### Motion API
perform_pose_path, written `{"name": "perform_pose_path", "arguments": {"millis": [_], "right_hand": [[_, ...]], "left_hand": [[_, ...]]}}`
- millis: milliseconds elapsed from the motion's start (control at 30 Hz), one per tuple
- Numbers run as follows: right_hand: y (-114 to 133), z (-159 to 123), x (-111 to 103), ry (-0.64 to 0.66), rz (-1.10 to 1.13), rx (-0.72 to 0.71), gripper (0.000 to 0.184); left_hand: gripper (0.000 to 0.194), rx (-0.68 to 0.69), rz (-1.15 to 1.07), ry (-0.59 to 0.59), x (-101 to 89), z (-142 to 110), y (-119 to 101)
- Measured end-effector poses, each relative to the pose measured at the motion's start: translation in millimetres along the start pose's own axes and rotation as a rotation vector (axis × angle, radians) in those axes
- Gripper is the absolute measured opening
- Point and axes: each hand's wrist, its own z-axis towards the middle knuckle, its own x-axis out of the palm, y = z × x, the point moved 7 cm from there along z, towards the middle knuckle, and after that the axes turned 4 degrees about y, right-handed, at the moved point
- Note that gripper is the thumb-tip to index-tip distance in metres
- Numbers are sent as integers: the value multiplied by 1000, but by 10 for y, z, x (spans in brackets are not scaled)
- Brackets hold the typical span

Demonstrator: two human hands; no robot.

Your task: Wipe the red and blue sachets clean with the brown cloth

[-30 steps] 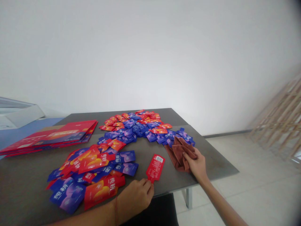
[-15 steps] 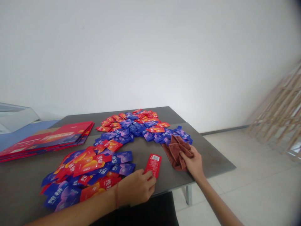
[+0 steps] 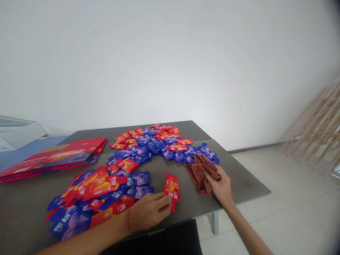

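In the head view, two bare hands are over one dark table (image 3: pixel 247 184). The left hand (image 3: pixel 152 211), with one thin band (image 3: pixel 129 220) at its wrist, has its fingers curled together at the left edge of one single red-and-orange packet (image 3: pixel 173 182). That packet lies just right of and beyond those fingers, its printed front up; I cannot tell whether they pinch it or only touch it. The right hand (image 3: pixel 221 184) is clamped on one crumpled brown cloth (image 3: pixel 203 171), bunched ahead of its thumb.

Two heaps of packets, red-and-orange mixed with blue, overlap too much to count. The near heap (image 3: pixel 101 187) is left of and beyond the left hand; two blue packets (image 3: pixel 139 178) jut from its side just beyond the knuckles. The far heap (image 3: pixel 151 143) spreads ahead of both hands, its blue right end reaching the cloth.

Well left of the left hand, past the near heap, is one stack of flat red printed cartons (image 3: pixel 71 154), its layers uncountable, and beyond it one white box (image 3: pixel 22 136). One table leg (image 3: pixel 214 223) shows below the right hand; one wooden slatted frame (image 3: pixel 316 124) leans far to its right.
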Motion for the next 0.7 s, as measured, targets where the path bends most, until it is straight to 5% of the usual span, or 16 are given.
{"name": "perform_pose_path", "arguments": {"millis": [333, 467, 700], "right_hand": [[11, -8, -9, 1, -44, -31, 33], [32, -13, -8, 8, -43, -36, 31], [39, -11, -20, 4, -46, -30, 31]], "left_hand": [[19, 7, 67, 193, 23, -150, -162], [19, 56, 52, 132, -135, -199, -370], [16, 278, -95, 208, -248, -231, -857]]}}
